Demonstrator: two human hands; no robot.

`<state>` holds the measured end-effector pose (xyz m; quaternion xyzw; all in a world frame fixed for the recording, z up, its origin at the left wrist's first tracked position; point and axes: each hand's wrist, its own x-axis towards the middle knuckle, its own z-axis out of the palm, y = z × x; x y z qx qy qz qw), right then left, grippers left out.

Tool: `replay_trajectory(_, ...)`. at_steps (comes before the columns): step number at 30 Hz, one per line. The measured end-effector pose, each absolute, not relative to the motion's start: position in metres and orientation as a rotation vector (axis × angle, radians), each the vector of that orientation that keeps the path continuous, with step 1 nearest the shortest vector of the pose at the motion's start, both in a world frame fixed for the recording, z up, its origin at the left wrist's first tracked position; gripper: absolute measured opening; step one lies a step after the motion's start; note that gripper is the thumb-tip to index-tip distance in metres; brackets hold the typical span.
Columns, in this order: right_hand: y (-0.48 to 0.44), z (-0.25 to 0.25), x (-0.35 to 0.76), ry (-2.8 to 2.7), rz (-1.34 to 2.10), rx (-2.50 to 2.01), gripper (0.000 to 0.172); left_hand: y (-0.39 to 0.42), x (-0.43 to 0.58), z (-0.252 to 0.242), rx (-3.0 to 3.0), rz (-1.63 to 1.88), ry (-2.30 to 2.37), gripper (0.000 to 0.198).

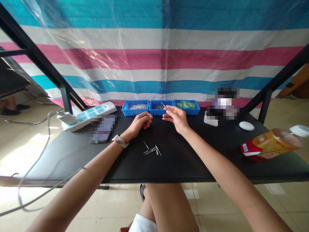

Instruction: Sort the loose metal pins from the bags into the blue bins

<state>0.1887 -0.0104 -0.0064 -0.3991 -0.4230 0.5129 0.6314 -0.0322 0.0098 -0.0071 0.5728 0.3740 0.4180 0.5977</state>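
My right hand (177,117) is raised just in front of the middle blue bin (158,112), pinching a thin silver pop rivet (163,104) between thumb and forefinger, the other fingers stretched out. To its left, my left hand (140,124) hovers low over the black table with fingers curled in; whatever they may hold is hidden. A small pile of pop rivets (152,150) lies on the table between my forearms. More small metal pieces fill the middle bin. Clear plastic bags (138,106) lie in the left bin (135,112), green packets (185,104) in the right bin (193,111).
On the left lie a white power strip (91,112) with a plugged-in charger and a phone (103,129). At right are a white box (210,120), a white oval object (246,126) and a drink bottle (270,143). A striped sheet (145,58) hangs behind the table (188,161).
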Motion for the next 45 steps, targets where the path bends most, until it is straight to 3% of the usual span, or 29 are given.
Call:
replay_trajectory(3,-0.014,-0.006,0.192,-1.094,1.158,-1.062,0.029,0.01,-0.032,-0.007,1.316,0.977,0.874,0.026)
replay_trajectory(8,-0.048,-0.006,0.168,-1.768,0.912,-1.096,0.009,0.011,-0.032,-0.01,1.335,0.985,0.876,0.026)
replay_trajectory(11,-0.074,-0.003,0.144,-2.119,0.689,-1.182,0.022,0.011,-0.032,-0.011,1.348,0.994,0.865,0.024)
replay_trajectory(15,-0.089,-0.002,0.13,-2.3,0.511,-1.248,0.016,0.011,-0.033,-0.011,1.354,0.985,0.862,0.024)
replay_trajectory(24,-0.049,-0.017,0.154,-1.86,0.823,-1.01,0.008,0.01,-0.033,-0.009,1.512,0.893,0.916,0.029)
replay_trajectory(29,-0.031,-0.023,0.165,-1.543,0.906,-0.986,0.02,0.008,-0.035,-0.006,1.637,0.781,0.953,0.042)
replay_trajectory(37,-0.028,-0.027,0.166,-1.322,1.133,-0.967,0.028,0.009,-0.036,-0.006,1.565,0.84,0.891,0.029)
replay_trajectory(45,-0.023,-0.028,0.169,-1.185,1.194,-0.97,0.024,0.007,-0.034,-0.004,1.562,0.853,0.899,0.032)
